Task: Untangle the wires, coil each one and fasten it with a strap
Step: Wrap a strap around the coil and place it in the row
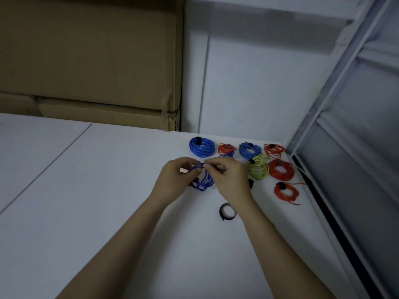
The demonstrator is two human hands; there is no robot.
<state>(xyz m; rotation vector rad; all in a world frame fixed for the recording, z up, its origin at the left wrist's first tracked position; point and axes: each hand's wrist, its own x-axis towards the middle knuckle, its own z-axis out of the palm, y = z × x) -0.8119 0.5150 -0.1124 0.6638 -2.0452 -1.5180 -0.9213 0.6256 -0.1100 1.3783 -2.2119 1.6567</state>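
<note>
Two hands on blue coil point(203, 184), held just above white table point(86, 212). Left hand point(176, 180) grips coil's left side, fingers curled round loops. Right hand point(228, 180) pinches grey strap point(199, 166) at coil's top, fingertips meeting my left thumb. Seven strapped coils lie beyond, near table's far right corner: two blue, four red, one yellow-green point(257, 169). Strap roll point(227, 211) lies beside my right wrist.

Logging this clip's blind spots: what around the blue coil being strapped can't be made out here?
- Head view: strap closure on the blue coil, covered by the fingertips of both hands, left hand and right hand.
- Small black item, mostly behind the right hand.
- Blue wire beyond the hands, partly hidden, blurred.
</note>
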